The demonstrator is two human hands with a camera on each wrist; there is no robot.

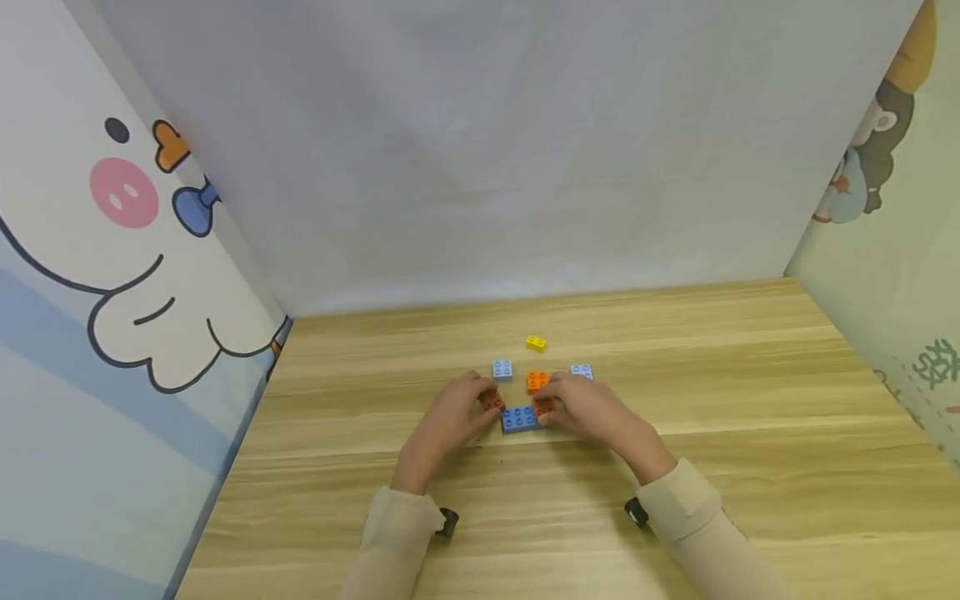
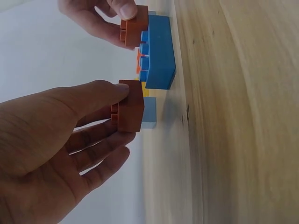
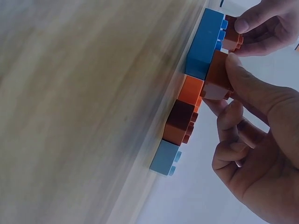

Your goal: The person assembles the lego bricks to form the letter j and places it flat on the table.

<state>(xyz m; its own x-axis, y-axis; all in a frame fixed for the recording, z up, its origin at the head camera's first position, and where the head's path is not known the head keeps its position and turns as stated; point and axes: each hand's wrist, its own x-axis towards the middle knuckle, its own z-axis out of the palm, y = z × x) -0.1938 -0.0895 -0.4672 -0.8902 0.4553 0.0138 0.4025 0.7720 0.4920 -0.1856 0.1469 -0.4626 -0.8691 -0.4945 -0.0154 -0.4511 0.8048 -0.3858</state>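
Beige sleeves (image 1: pixel 393 533) nearest us
Our left hand (image 1: pixel 448 417) pinches one brown brick (image 2: pixel 131 107); right hand (image 1: pixel 596 410), another brown brick (image 3: pixel 216 70), near the blue brick (image 1: pixel 517 420).

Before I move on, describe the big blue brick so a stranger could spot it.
On the wooden table, look between the left hand and right hand. The big blue brick lies there. It is longer and deeper blue than both pale blue bricks behind it.

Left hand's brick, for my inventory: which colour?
The brick is reddish-brown, clearest in the left wrist view.
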